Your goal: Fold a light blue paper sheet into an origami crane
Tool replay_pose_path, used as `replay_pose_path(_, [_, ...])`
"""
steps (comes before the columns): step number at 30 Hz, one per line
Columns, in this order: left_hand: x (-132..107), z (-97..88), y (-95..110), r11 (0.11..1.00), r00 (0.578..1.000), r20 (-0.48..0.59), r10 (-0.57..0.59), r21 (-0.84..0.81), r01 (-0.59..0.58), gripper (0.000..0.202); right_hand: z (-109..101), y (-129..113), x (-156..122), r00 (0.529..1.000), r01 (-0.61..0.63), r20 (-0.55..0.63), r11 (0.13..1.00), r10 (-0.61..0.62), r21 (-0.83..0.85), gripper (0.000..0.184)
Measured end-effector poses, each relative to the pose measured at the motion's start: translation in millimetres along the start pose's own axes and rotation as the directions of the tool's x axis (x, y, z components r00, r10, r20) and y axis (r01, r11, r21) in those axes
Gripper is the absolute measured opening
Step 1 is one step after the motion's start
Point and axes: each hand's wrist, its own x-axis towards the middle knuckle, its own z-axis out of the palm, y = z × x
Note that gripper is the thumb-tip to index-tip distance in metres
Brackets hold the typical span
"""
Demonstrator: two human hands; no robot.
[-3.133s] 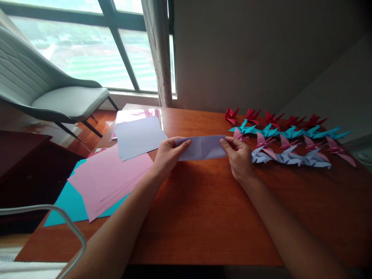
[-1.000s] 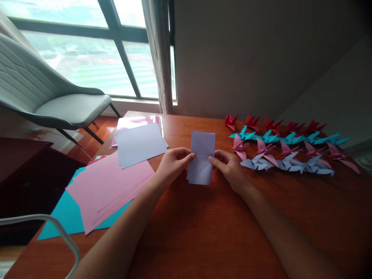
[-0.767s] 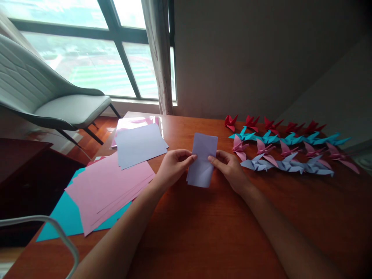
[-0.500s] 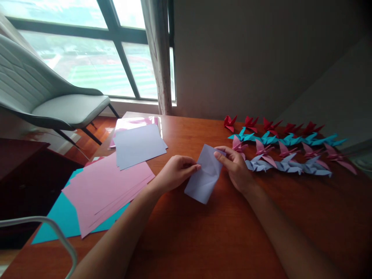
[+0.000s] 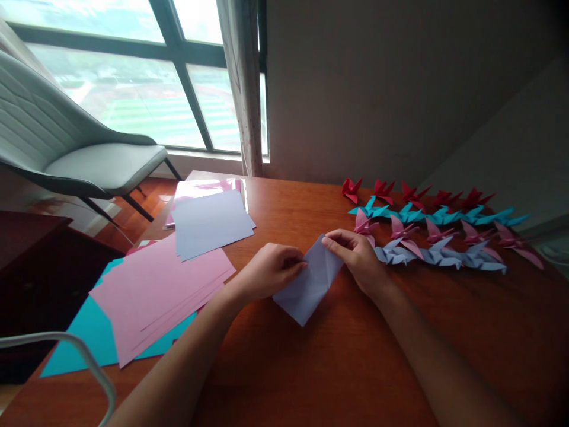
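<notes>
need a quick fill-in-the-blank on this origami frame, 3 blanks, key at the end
1. Both hands, left hand and right hand, pinch a folded sheet of paper coloured ____.
2. The row of paper cranes nearest the wall is coloured ____.
3. The pink sheets lie on top of sheets coloured ____.

Missing words: lavender; red; teal

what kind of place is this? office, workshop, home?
Probably a home or lounge room used as a craft spot: a wooden table by a large window, a cushioned chair, stacked coloured paper sheets, and rows of folded paper cranes.
</notes>
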Motion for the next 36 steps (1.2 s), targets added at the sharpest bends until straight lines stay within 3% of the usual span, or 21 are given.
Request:
replay_pose_path(7, [-0.5,0.6,2.3,1.0,0.999,0.043,0.016,0.013,-0.016,0.029,0.6,-1.3,-1.6,1.0,0.002,-0.01,0.999,-0.002,0.049,0.025])
replay_pose_path(36, [0.6,0.0,-5.9,0.999,0.999,0.037,-0.017,-0.033,0.019,0.031,0.5,-1.2,-1.0,0.998,0.038,-0.049,0.999,-0.037,0.015,0.021])
